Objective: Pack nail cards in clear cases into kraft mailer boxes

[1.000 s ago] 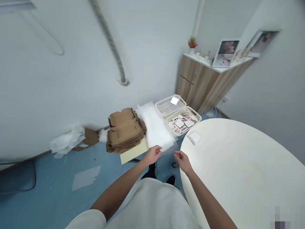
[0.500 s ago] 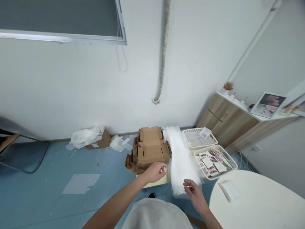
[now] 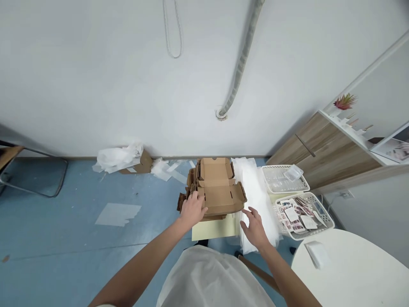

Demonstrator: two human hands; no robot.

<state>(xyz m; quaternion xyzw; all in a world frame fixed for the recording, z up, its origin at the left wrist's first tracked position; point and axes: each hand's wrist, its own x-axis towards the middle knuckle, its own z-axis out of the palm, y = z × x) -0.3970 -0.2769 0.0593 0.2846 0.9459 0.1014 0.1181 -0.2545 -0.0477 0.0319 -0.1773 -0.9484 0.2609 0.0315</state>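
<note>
A stack of flattened brown cardboard boxes (image 3: 217, 196) lies on a pale yellow surface (image 3: 215, 229) in front of me. My left hand (image 3: 193, 209) rests on the stack's left front edge, its fingers apart. At the stack's right front corner is my right hand (image 3: 253, 224), fingers spread, with the fingertips at or just beside the cardboard; contact is hard to tell. White translucent sheets (image 3: 254, 187) lie right of the boxes, partly under my right hand.
Two white baskets stand at the right, one with clear plastic pieces (image 3: 285, 179), one with printed cards (image 3: 303, 213). A round white table (image 3: 354, 264) is nearer. A wooden cabinet (image 3: 335, 149), wrapped bundle (image 3: 118, 157) and chair frame (image 3: 47, 194) stand around.
The view has shifted down and closer. My left hand has moved left onto the stack's edge, and my right hand has moved up to its right corner.
</note>
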